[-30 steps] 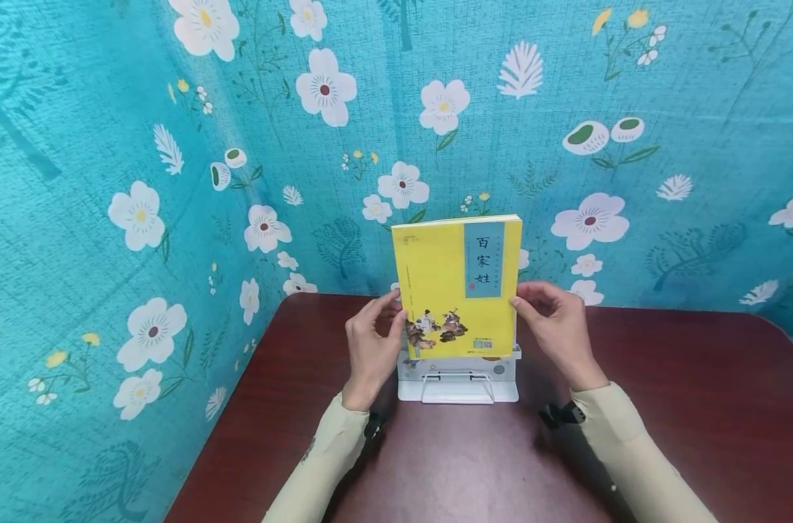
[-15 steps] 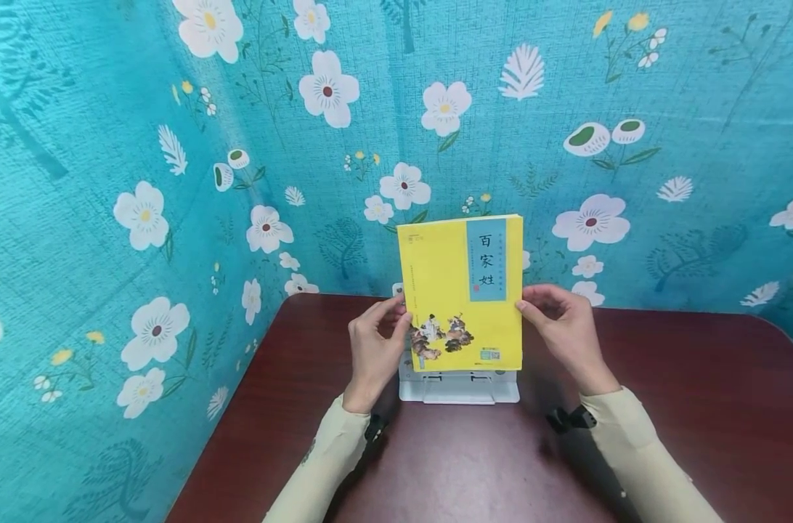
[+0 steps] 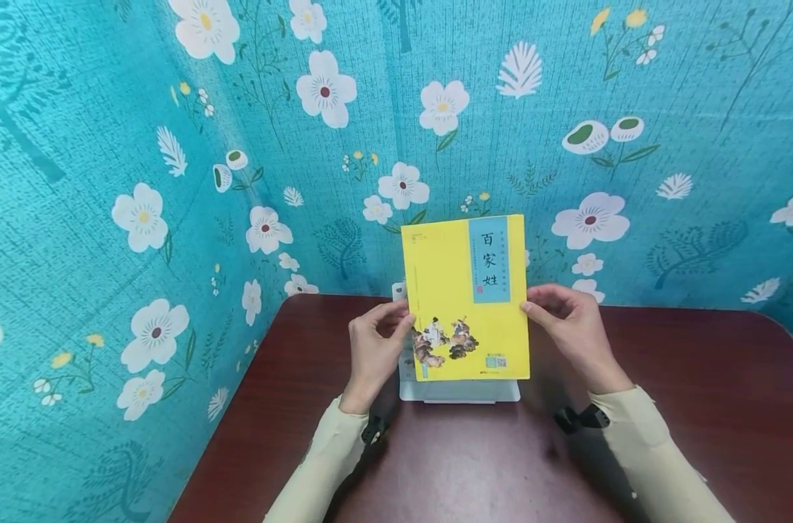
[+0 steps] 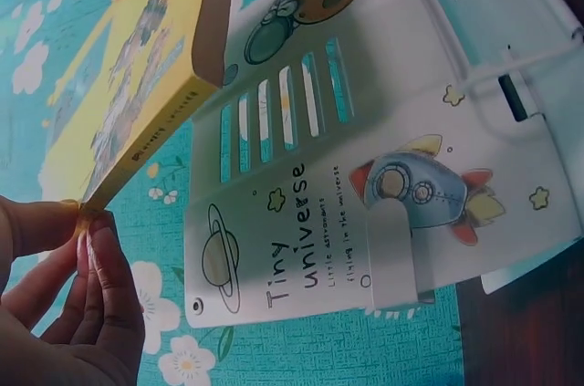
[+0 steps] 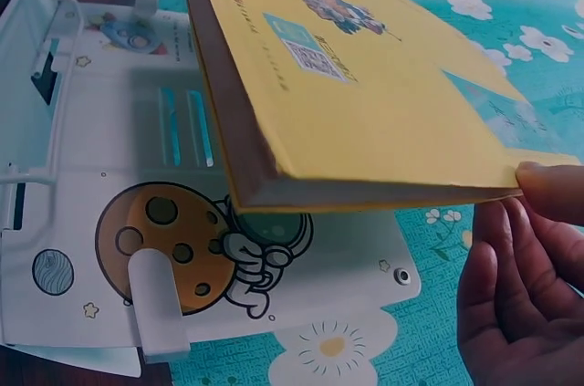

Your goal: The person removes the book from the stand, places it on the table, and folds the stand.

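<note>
I see both forearms reaching forward and inward. The left hand (image 3: 377, 349) pinches the yellow book (image 3: 463, 301) at its left edge, thumb in front; the right hand (image 3: 571, 327) pinches the right edge, cover facing me, before the white stand (image 3: 462, 391).

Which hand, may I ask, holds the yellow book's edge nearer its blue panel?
The right hand: it pinches the yellow book by the edge nearer the blue panel; the left hand pinches the opposite edge.
</note>
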Tool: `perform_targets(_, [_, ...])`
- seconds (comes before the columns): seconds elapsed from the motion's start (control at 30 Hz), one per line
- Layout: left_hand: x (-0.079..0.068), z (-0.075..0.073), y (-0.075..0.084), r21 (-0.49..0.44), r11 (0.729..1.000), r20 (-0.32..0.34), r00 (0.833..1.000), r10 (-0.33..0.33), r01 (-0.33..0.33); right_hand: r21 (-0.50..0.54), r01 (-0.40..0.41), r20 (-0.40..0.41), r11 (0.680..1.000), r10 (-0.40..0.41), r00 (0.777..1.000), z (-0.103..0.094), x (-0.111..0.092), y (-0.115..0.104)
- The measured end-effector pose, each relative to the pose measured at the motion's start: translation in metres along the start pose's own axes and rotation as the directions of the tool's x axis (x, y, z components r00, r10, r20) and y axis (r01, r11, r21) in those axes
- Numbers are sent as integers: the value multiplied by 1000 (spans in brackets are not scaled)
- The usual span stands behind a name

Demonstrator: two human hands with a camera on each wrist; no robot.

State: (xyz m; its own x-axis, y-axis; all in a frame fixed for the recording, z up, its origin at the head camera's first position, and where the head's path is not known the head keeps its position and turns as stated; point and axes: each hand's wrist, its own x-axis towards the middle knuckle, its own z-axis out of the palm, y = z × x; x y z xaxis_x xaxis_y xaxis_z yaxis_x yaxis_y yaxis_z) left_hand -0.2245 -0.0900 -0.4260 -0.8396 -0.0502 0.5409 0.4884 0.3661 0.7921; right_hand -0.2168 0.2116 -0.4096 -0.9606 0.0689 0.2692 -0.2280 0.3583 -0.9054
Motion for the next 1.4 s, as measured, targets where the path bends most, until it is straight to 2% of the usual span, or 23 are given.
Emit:
perform_targets(0.17, [-3,2,1,-51,997,38,998,-54,56,6,-20,16,1000,20,1000,-8,-3,4])
perform_targets(0.57, [-12,14,5,-105,989,105,990,-92,103,-1,-17,18,1000,17,1000,-25,-12,13])
perform_targets(0.9, [-11,19,7,-160,975,144,981,-131,153,30,-18,26,999,17,1000,-35,-16,17])
perform_targets(1.23, [-19,24,7,-158,967,193,966,-170,201,-11,-81,43,997,81,996,-43,-23,21])
perform_targets(1.4, [-22,30,7,-162,966,220,962,-162,200,-13,-92,39,996,93,995,-50,-27,22])
